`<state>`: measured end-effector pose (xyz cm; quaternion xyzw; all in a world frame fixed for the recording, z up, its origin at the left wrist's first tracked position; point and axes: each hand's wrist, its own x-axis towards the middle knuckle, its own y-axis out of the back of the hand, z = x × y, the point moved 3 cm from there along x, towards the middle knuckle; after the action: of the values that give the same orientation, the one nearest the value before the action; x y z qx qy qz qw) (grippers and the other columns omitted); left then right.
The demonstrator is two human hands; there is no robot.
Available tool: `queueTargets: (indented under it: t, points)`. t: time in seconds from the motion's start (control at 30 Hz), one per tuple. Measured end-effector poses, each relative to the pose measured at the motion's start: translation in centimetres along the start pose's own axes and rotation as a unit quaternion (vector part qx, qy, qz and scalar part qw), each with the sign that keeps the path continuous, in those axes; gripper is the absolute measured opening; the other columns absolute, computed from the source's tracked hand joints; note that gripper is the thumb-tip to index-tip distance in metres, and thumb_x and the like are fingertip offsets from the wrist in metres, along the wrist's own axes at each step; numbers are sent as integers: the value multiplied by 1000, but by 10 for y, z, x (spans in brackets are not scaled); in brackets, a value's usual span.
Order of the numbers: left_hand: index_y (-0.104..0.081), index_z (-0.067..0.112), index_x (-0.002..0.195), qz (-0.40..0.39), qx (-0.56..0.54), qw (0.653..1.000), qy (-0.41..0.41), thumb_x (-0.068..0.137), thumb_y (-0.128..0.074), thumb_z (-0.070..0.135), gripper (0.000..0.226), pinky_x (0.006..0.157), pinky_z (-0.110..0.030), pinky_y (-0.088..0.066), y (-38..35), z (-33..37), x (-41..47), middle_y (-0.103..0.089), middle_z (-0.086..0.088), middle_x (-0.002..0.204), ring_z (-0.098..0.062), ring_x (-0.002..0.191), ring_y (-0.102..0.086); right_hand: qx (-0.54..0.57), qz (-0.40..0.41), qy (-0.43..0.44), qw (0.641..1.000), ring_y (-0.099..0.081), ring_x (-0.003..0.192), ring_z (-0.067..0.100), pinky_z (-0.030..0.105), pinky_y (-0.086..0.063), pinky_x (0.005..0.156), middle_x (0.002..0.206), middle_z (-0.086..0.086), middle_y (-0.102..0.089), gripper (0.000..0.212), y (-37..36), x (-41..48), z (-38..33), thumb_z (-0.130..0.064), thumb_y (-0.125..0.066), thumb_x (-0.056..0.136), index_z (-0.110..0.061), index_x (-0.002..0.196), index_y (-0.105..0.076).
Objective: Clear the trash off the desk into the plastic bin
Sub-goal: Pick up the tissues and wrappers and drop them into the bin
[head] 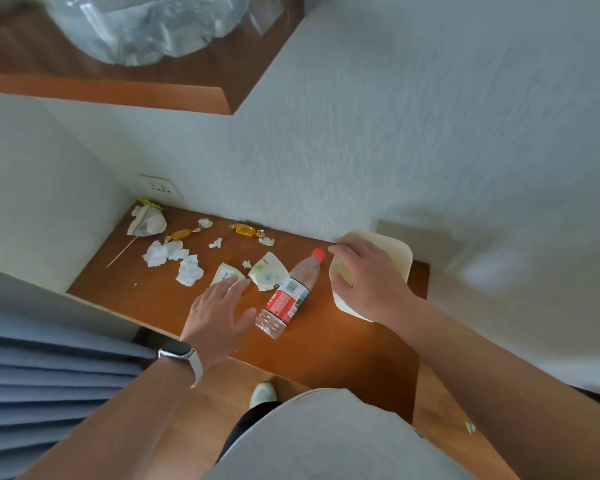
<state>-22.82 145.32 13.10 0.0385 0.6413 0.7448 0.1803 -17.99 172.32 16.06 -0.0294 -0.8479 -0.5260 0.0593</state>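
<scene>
An empty plastic bottle (pixel 288 295) with a red cap and red label lies on the brown desk (pixel 146 299). A cream plastic bin (pixel 392 252) stands at the desk's right end, and my right hand (pixel 368 278) grips its near rim. My left hand (pixel 219 311) hovers open, fingers spread, just left of the bottle, its fingertips over a torn white wrapper (pixel 224 271). A second wrapper piece (pixel 269 271) lies beside the bottle's neck. Crumpled white tissues (pixel 174 259), two gold candy wrappers (pixel 246 230) and small paper scraps are scattered further left.
A crumpled paper with a thin stick (pixel 146 221) sits in the desk's back left corner under a wall socket (pixel 160 185). A wooden shelf (pixel 118 91) holding a clear plastic bag hangs overhead. White walls bound the desk at the back and left. Blue fabric (pixel 49 375) lies at lower left.
</scene>
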Motion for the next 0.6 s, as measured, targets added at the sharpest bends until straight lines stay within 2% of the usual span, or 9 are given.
queueTargets:
  t: [0.23, 0.43, 0.6]
  points:
    - [-32, 34, 144, -14, 13, 1000, 1, 93, -43, 56, 56, 114, -46, -25, 0, -55, 4, -29, 6, 156, -20, 143, -26, -72, -57, 76, 993, -39, 135, 22, 40, -32, 110, 144, 2, -47, 43, -46, 30, -54, -36, -52, 95, -18, 134, -50]
    - [-31, 34, 145, -48, 13, 999, -7, 95, -45, 52, 55, 114, -45, -24, -4, -111, 31, -29, 6, 156, -22, 143, -26, -149, -143, 68, 976, -43, 132, 23, 49, -36, 104, 143, 2, -49, 41, -104, 60, -100, -42, -49, 94, -22, 130, -51]
    - [-32, 32, 145, -72, -34, 996, -34, 95, -47, 49, 55, 112, -44, -28, -15, -153, 60, -32, 4, 154, -21, 141, -29, -193, -196, 21, 961, -42, 132, 22, 46, -32, 104, 143, 0, -47, 45, -137, 81, -122, -43, -47, 95, -22, 135, -46]
